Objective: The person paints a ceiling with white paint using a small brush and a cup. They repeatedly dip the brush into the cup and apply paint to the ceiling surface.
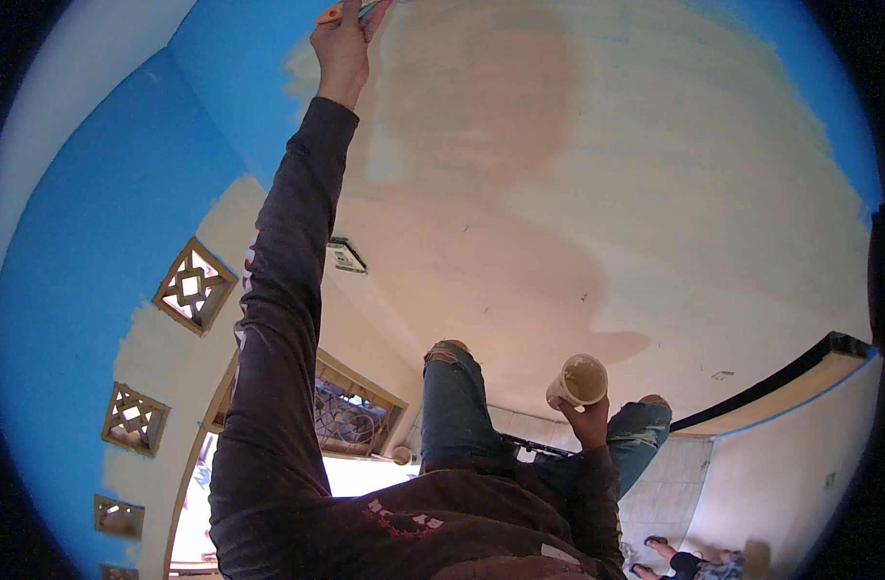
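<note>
My left hand (342, 60) is raised high at the top edge of the view, closed around a paintbrush with an orange handle (328, 15). The brush's bristles are mostly cut off by the edge. Before me stands a wall coated in pale cream paint (655, 126), streaky in its upper part, with bright blue (215, 68) showing round its border. Low in front of my body, my right hand (588, 423) grips a pale plastic cup (584, 380). Its mouth faces up and its inside is smeared with cream paint; how full it is, I cannot tell.
Several lattice vent blocks (195, 285) run down the left wall, above a wood-framed window (355, 411). A small wall plate (347, 255) sits near the corner. At right, a dark-edged ledge (781, 384) juts out. Another person's legs (661, 549) show on the floor, lower right.
</note>
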{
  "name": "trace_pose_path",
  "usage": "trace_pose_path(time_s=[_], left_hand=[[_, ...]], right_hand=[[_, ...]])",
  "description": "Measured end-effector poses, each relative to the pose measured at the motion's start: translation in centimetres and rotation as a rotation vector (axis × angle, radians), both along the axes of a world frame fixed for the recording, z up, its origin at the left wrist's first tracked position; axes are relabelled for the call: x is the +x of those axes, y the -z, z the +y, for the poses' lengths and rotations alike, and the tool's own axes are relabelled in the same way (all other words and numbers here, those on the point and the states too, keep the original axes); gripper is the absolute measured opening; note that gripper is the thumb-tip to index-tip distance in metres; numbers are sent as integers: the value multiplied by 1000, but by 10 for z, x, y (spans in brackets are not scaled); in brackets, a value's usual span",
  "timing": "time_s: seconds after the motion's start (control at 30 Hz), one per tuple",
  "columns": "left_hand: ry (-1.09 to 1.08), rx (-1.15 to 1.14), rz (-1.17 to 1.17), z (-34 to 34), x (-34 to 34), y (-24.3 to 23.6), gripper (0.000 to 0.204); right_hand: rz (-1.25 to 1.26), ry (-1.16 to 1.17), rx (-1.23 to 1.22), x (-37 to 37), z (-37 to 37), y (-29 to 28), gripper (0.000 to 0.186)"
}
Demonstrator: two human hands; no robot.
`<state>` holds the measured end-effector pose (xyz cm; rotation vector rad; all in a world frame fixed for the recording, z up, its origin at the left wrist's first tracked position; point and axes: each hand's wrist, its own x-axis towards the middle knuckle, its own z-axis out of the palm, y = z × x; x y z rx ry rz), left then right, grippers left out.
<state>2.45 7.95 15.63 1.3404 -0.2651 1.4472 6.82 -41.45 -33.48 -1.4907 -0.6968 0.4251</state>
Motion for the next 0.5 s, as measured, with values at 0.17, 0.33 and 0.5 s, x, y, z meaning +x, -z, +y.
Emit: trace_pose_path(time_s=[0.17, 0.33, 0.5], left_hand=[[-98, 150, 48, 20, -5, 3, 27], [-262, 111, 107, 40, -28, 1, 29], [-228, 98, 44, 73, -64, 0, 25]], right_hand=[[20, 7, 13, 0, 1, 6, 65], [-19, 13, -21, 0, -2, 2, 66], [-16, 10, -13, 0, 0, 2, 67]])
